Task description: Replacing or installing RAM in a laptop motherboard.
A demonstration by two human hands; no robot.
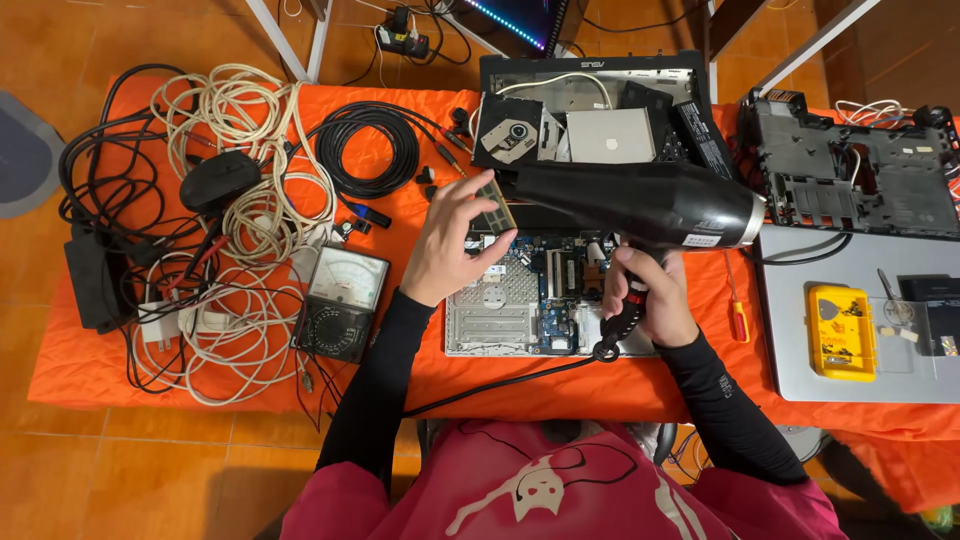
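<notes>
Black plastic hair dryer [640, 203] gripped in right hand [648, 295], left hand [455, 245] pinching green memory stick [495, 207] above opened laptop board [535, 295], analogue multimeter [342, 303] and tangled cables [235, 150] beside.

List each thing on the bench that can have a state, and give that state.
left hand: pinching the memory module
memory module: lifted, tilted in front of the dryer nozzle
right hand: gripping the dryer handle
hair dryer: held level, nozzle pointing left
laptop base: opened, circuit board exposed
black cable: coiled
analog multimeter: lying face up
yellow bit case: open
</notes>
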